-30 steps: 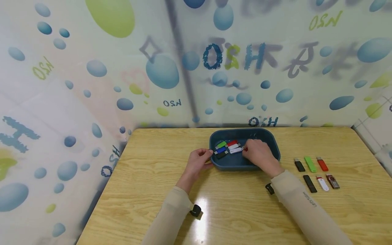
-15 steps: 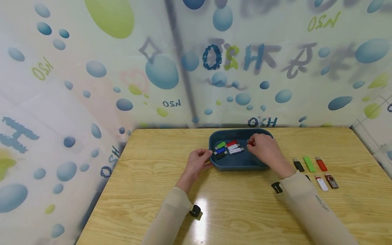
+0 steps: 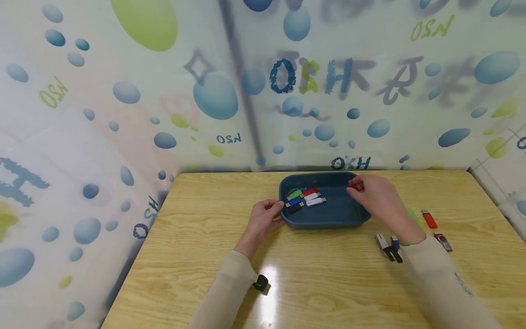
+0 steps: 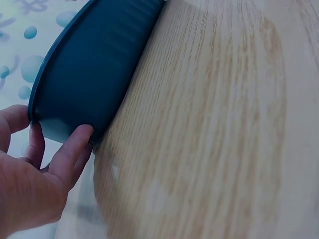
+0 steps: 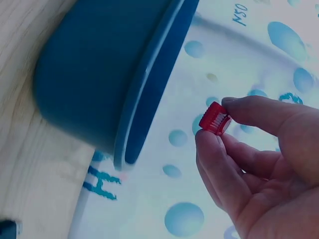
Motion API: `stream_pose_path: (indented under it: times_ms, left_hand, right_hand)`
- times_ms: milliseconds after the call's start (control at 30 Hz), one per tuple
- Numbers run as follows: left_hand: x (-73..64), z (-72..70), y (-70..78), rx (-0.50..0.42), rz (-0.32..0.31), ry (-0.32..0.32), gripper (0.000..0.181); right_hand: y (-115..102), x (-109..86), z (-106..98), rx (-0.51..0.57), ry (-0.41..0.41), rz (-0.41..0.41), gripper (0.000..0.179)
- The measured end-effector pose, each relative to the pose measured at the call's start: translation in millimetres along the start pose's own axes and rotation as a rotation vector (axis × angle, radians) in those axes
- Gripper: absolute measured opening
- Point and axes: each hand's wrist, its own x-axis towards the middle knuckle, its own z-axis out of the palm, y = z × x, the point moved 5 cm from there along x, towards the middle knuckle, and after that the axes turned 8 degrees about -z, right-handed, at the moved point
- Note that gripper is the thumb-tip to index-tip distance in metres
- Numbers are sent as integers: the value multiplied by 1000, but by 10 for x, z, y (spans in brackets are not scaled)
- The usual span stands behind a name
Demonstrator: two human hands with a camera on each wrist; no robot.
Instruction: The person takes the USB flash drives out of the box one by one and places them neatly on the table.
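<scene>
A dark blue plastic box (image 3: pixel 328 225) stands at the back of the table. On its left side, inside, lie several USB sticks: a green one (image 3: pixel 295 194), a blue one (image 3: pixel 294 201), a black one (image 3: pixel 295 208), a red one (image 3: pixel 310 192) and two white ones (image 3: pixel 315 202). My left hand (image 3: pixel 265 217) holds the box's left end, thumb at the rim and fingers against the outer wall. Over the box's right side, my right hand (image 3: pixel 380 201) pinches a small red USB stick (image 5: pixel 215 118) between thumb and fingers. Its ribbed end shows in the right wrist view; the rest is hidden.
Right of the box, a silver stick (image 3: pixel 381 241) and a blue USB stick (image 3: pixel 395 241) lie near my right wrist. Farther right are a red stick (image 3: pixel 429 219), a dark red and silver one (image 3: pixel 443 241) and a partly covered green one (image 3: pixel 415 217). A patterned wall (image 3: pixel 230 155) backs the table.
My right hand has moved right and slightly up from the box's middle to its right side, now holding the red USB stick. My left hand stays on the box.
</scene>
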Motion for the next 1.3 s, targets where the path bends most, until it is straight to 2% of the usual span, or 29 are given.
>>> stream_pose_path:
  times_ms: [267, 500, 767, 967, 1300]
  left_hand:
    - [22, -7, -21, 4, -1, 11, 29]
    - [23, -8, -30, -2, 2, 36, 27]
    - [26, 12, 1, 17, -10, 46, 27]
    - [17, 10, 23, 20, -5, 49, 25]
    - [-24, -51, 34, 18, 17, 50, 25]
  right_hand:
    - [131, -171, -195, 6, 48, 8, 32]
    - [281, -279, -251, -2, 87, 6, 32]
    - [513, -408, -272, -12, 68, 19, 31]
    - [667, -488, -281, -19, 57, 62, 36]
    - [839, -591, -357, -48, 73, 90, 41]
